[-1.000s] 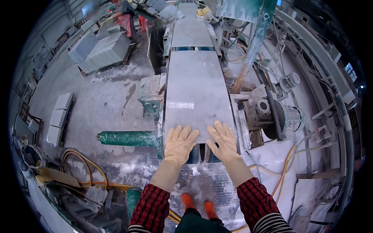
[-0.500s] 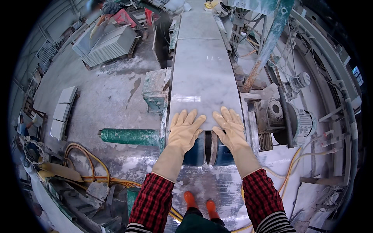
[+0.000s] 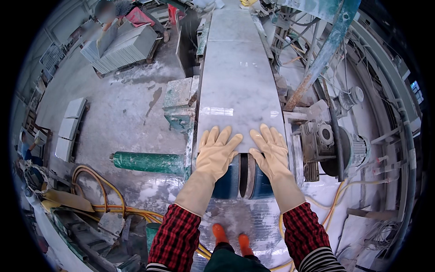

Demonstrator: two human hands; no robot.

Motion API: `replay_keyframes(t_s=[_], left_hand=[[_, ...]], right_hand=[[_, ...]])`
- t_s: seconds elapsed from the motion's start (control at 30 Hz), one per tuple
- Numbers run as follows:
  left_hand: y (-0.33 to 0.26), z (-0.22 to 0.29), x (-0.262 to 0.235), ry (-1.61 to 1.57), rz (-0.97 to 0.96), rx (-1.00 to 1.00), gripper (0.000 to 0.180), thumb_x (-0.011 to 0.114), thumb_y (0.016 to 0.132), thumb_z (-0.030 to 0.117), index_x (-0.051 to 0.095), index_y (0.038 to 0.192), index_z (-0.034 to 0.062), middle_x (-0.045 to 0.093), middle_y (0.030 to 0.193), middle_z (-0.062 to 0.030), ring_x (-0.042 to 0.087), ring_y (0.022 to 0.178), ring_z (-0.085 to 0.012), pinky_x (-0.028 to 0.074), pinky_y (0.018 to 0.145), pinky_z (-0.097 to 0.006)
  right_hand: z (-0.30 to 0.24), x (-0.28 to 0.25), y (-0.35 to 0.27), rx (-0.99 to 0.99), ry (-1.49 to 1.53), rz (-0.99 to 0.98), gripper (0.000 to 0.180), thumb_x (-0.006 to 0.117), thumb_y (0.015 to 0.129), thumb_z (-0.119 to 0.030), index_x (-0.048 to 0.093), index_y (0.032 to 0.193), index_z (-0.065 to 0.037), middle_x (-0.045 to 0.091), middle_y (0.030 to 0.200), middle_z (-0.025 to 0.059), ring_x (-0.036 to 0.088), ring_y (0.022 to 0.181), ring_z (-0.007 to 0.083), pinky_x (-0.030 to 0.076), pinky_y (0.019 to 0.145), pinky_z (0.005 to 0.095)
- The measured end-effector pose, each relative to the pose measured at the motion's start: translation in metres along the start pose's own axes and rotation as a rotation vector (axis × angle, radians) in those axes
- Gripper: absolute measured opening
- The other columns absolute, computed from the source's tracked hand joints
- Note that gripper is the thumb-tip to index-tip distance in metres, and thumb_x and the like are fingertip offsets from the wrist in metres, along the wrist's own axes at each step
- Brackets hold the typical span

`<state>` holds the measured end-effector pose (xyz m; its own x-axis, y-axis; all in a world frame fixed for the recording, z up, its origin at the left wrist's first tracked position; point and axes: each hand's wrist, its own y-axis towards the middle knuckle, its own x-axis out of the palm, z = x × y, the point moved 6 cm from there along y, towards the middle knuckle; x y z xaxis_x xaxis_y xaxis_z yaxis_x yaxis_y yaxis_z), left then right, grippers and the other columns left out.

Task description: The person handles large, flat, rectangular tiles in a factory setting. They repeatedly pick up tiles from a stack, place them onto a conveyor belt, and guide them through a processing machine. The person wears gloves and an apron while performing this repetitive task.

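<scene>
A glossy white-grey stone slab (image 3: 238, 95) lies flat along the conveyor, its near edge just above the blue belt end (image 3: 227, 177). On its near left corner rests my left hand (image 3: 215, 152), in a cream rubber glove, fingers spread and pointing away from me. My right hand (image 3: 270, 149), gloved alike, lies on the near right corner with its fingers apart. Both palms press at the slab's near edge, and neither hand grasps anything. A second slab (image 3: 235, 25) sits beyond the first, end to end, with a thin seam between.
Motors (image 3: 317, 140) stand right of the conveyor, below a slanted blue post (image 3: 324, 54). A green roller (image 3: 147, 162) juts out left. Yellow hoses (image 3: 102, 181) coil on the floor. A co-worker (image 3: 118, 11) bends over stacked slabs (image 3: 124, 50) at far left.
The seam between the slabs has shifted slightly farther away. My hands stay flat at the near edge. The co-worker at far left has moved a little.
</scene>
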<state>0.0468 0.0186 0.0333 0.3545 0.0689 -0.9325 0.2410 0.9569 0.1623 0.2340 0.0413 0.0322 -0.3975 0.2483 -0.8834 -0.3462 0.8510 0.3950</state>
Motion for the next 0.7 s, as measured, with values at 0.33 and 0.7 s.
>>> replay_keyframes(t_s=[0.33,0.7], left_hand=[[0.011,-0.002,-0.003,0.014,0.039,0.012,0.051,0.07,0.095,0.026,0.059,0.144,0.0295,0.049,0.157,-0.0112,0.04,0.146,-0.0428,0.025,0.124,-0.055],[0.021,0.003,0.016,0.05,0.001,0.015,0.054,0.062,0.097,0.019,0.055,0.148,0.0342,0.047,0.16,-0.0096,0.039,0.145,-0.0482,0.023,0.125,-0.056]], right_hand=[[0.003,-0.006,0.007,0.118,-0.056,0.087,0.065,0.086,0.073,-0.042,0.069,0.13,-0.017,0.061,0.138,0.0103,0.051,0.13,0.0342,0.03,0.118,0.0581],[0.002,-0.014,0.014,0.17,-0.103,0.185,0.075,0.087,0.067,-0.047,0.068,0.129,-0.01,0.059,0.139,0.0152,0.048,0.133,0.0395,0.031,0.116,0.0621]])
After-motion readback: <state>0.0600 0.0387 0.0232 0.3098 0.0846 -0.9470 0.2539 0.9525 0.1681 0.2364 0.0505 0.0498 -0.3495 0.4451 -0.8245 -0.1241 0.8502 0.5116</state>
